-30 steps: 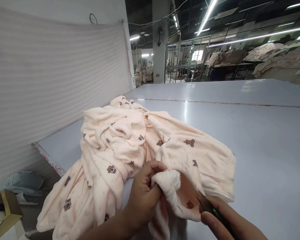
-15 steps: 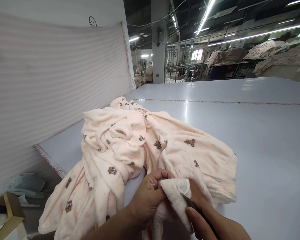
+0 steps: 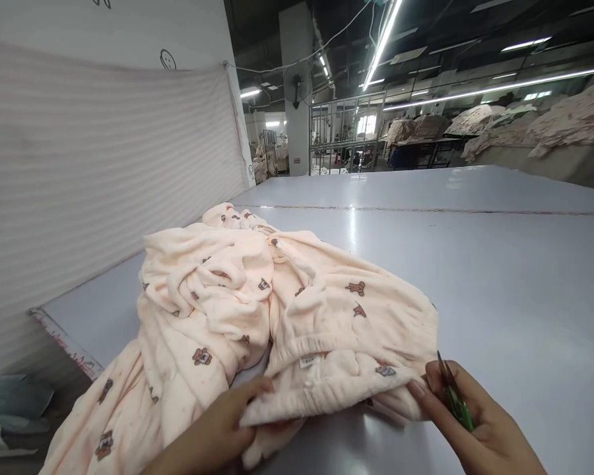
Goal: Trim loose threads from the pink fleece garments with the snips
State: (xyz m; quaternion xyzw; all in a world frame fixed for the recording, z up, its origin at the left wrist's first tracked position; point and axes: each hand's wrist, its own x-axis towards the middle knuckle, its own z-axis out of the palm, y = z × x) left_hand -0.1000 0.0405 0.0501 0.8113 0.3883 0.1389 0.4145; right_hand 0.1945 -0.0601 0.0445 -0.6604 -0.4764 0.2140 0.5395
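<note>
A pale peach fleece garment point(image 3: 257, 310) printed with small brown bears lies crumpled on the grey table point(image 3: 499, 264). Its elastic waistband with a small white label point(image 3: 307, 361) faces me. My left hand point(image 3: 218, 429) grips the waistband's near left edge, fingers closed on the fabric. My right hand point(image 3: 475, 429) is at the garment's right edge, closed around small green-handled thread snips point(image 3: 453, 394) whose points aim up and away.
A striped whitish cloth point(image 3: 103, 171) hangs along the left of the table. Scraps and bluish material point(image 3: 10, 396) lie on the floor at lower left. Piles of fabric point(image 3: 549, 119) sit on distant tables; a wall fan point(image 3: 294, 86) and metal gate stand behind.
The small folded piece both hands were pinching has been let down; the garment now lies spread with its waistband towards me. My hands have moved apart, the right pulling the snips away.
</note>
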